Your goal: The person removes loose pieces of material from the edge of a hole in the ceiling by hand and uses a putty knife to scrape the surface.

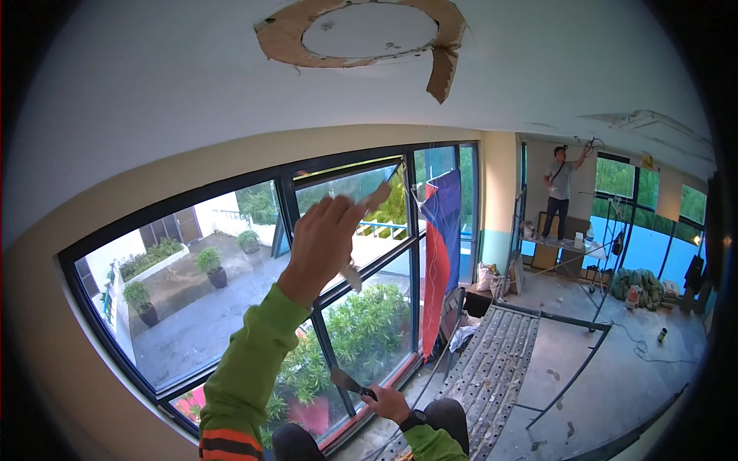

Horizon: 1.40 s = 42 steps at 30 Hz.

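My left hand (319, 242) is raised in front of the window, its fingers curled. A pale piece pokes out below it and a brownish tip shows beyond the fingers. Blur keeps me from telling what it grips. Lower down, close to my knees, my right hand (390, 404) is closed around the dark handle of a putty knife (344, 380), whose broad blade points up and left. Overhead, a ragged brown paper ring (280, 38) surrounds a round patch (369, 31) in the white ceiling. One torn strip (442, 75) hangs down from that ring.
A perforated metal scaffold plank (492, 353) stretches ahead on the right, beside a dark frame (573, 384). Red and blue cloth (442, 253) hangs by the black-framed window (207, 307). Farther off, a person (560, 184) stands on a platform, reaching to ceiling wires. Sacks (638, 286) lie beyond.
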{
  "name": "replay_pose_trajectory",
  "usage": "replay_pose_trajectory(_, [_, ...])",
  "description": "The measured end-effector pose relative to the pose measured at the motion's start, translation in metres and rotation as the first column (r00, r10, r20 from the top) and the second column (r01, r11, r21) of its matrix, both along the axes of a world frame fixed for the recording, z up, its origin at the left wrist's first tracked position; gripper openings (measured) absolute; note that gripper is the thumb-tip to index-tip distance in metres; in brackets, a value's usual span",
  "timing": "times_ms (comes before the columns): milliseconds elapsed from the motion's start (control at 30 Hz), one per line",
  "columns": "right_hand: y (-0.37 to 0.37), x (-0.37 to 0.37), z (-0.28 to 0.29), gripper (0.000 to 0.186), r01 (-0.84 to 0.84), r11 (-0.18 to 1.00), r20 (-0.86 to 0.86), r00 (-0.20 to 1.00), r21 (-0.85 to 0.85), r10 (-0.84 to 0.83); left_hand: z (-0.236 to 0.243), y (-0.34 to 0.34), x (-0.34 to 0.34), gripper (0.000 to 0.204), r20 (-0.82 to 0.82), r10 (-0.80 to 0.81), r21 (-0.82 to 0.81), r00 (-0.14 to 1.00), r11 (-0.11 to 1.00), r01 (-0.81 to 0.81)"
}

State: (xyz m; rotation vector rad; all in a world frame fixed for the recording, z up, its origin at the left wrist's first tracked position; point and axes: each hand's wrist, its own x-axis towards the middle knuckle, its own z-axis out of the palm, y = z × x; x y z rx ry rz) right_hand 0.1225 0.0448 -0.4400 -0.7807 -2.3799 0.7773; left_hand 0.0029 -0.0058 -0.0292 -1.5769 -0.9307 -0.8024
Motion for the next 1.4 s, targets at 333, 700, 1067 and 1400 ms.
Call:
replay_pose_trajectory(333, [0.004,-0.007,-0.009,0.037,-0.024,1.000,0.051,0.998,-0.017,0.025,0.058,0.029,0.059,0.064,0.440,-0.352,-0.286,0.826,0.817,0.500])
replay_pose_trajectory(700, [0.007,0.001,-0.006,0.036,-0.058,0.997,-0.003,0.998,-0.059,0.058,0.121,0.028,0.129,0.036,0.836,-0.501,0.026,0.224,0.443,0.896])
replay_pose_trajectory(1067, [0.004,0.002,-0.007,0.036,-0.011,1.000,0.026,1.000,0.006,0.011,0.077,0.021,0.084,0.037,0.861,-0.267,-0.194,0.433,0.614,0.765])
replay_pose_trajectory(1400, [-0.002,-0.004,0.002,0.037,-0.042,0.998,0.076,0.996,-0.047,0.046,0.145,0.039,0.125,0.042,0.748,-0.463,-0.005,0.475,0.712,0.702])
